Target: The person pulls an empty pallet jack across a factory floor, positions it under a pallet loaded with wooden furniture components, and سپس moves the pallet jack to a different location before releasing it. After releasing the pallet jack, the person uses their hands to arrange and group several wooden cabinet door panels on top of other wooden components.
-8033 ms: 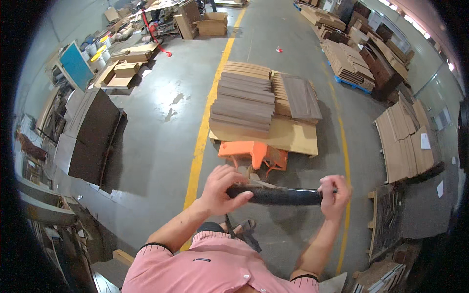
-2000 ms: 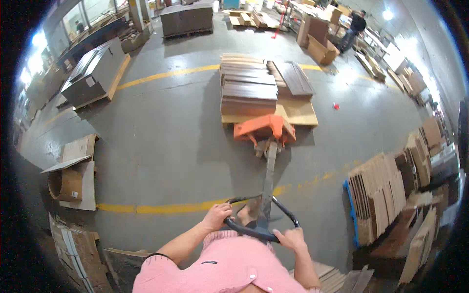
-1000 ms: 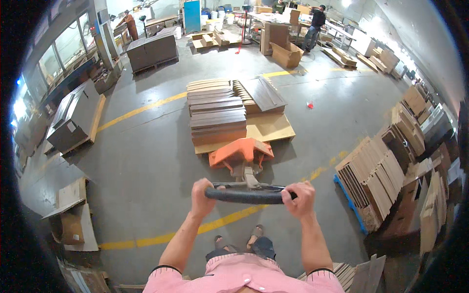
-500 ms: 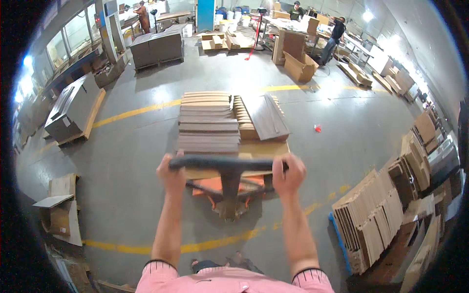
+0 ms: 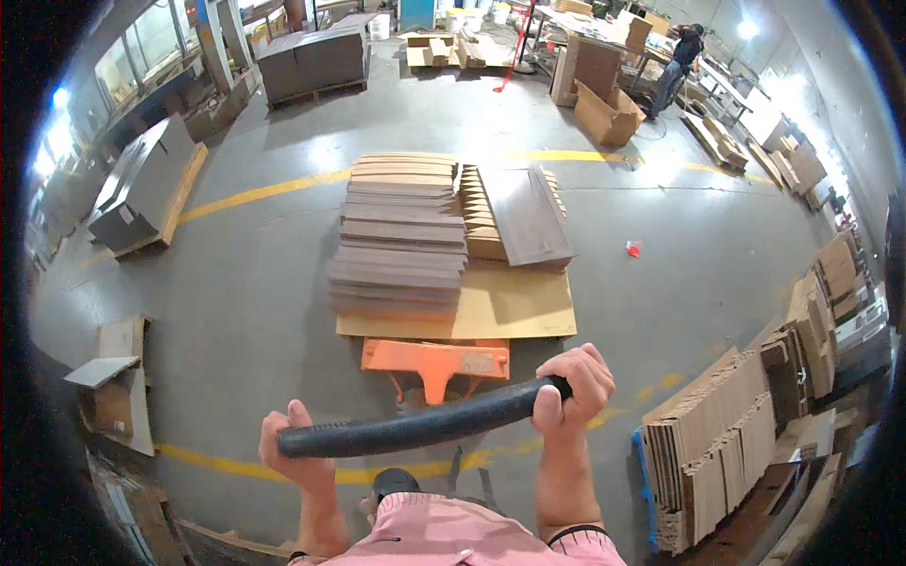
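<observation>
A thick black handle bar (image 5: pixel 425 426) of an orange pallet jack (image 5: pixel 436 360) crosses in front of me, its right end tilted farther away. My left hand (image 5: pixel 294 441) is closed around the bar's left end, thumb up. Around the right end, my right hand (image 5: pixel 576 385) is closed too. Beyond the jack's body lies a tan board (image 5: pixel 519 302) bearing a row of stacked grey-brown panels (image 5: pixel 396 226). To their right stands a shorter stack of panels (image 5: pixel 483 212), with one flat grey panel (image 5: pixel 530 217) on top. The jack's forks are hidden.
Upright cardboard sheets (image 5: pixel 713 453) stand at the right on a blue pallet. Dark-wrapped stacks sit on pallets at left (image 5: pixel 142 189) and far left (image 5: pixel 316 61). An open carton (image 5: pixel 604 113) and a standing person (image 5: pixel 678 71) are far right. Yellow lines (image 5: pixel 264 193) cross the floor.
The handle bar has come down toward me, and now slants, uncovering the orange jack body. Both hands moved with it, staying closed. The surroundings shifted slightly in view.
</observation>
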A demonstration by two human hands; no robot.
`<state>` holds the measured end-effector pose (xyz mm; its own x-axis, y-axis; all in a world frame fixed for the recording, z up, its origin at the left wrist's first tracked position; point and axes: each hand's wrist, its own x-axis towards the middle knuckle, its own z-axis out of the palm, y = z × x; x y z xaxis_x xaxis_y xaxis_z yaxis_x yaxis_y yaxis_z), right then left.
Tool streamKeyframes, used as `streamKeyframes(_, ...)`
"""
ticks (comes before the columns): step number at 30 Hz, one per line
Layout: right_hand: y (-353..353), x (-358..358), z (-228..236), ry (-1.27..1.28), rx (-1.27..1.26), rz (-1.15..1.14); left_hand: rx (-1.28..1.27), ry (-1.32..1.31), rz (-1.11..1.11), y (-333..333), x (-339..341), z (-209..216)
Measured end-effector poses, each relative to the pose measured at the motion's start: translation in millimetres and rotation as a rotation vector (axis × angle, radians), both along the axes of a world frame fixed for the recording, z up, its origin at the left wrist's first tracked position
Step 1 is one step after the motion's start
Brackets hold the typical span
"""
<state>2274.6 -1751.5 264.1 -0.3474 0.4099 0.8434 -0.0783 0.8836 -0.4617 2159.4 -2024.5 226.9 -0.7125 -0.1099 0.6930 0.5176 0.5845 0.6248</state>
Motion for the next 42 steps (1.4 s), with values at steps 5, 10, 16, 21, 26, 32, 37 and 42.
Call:
streamKeyframes(5, 20.8, -39.2, 7.1, 0.027, 0.023, 0.035, 0.019, 0.013, 0.055, 23.6, -40.3, -0.8)
streamKeyframes(10, 37.8, -82.8, 11.6, 0.014, 0.027, 0.016, 0.091, -0.005, 0.064, 44.2, -90.5, -1.5)
streamKeyframes(16, 68.8, -140.3, 12.6, 0.005, 0.018, 0.017, 0.125, -0.005, 0.001, 78.1, -155.7, 2.9)
streamKeyframes(21, 102.2, -206.5, 13.7, 0.036, 0.004, -0.01, 0.107, 0.067, 0.004, 117.2, -228.6, 3.5)
streamKeyframes(26, 134.3, -271.3, 14.7, 0.011, 0.017, -0.093, 0.137, 0.128, -0.094, 162.1, -320.0, 5.1)
streamKeyframes(32, 185.1, -347.6, 15.6, -0.045, -0.067, -0.156, 0.143, 0.225, -0.221, 226.9, -420.9, 5.2)
streamKeyframes(37, 234.4, -414.3, 26.0, -0.088, -0.127, -0.196, 0.077, 0.174, -0.305, 272.6, -495.0, 7.4)
streamKeyframes(42, 275.6, -475.0, 32.9, -0.12, -0.14, -0.275, -0.05, 0.108, -0.238, 331.5, -578.7, 0.3)
